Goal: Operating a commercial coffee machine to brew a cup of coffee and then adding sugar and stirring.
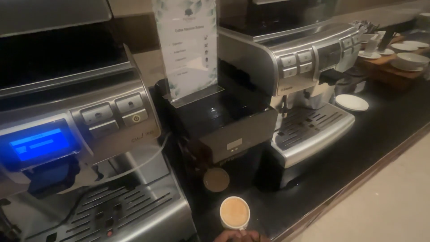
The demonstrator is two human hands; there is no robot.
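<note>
Cup: white, filled with milky coffee, upright on the black desk, between two machines.
Hand: only fingertips are seen at the bottom edge, touching the near side of the cup; which hand, and how wide it is, cannot be told.
Direction: the cup lies just ahead of the fingers.
Left machine: blue screen is lit.
Saucer: well apart, right.

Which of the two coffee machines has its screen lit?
The left machine: its screen glows blue. The right machine, beyond the black box, has a dark display.
</note>
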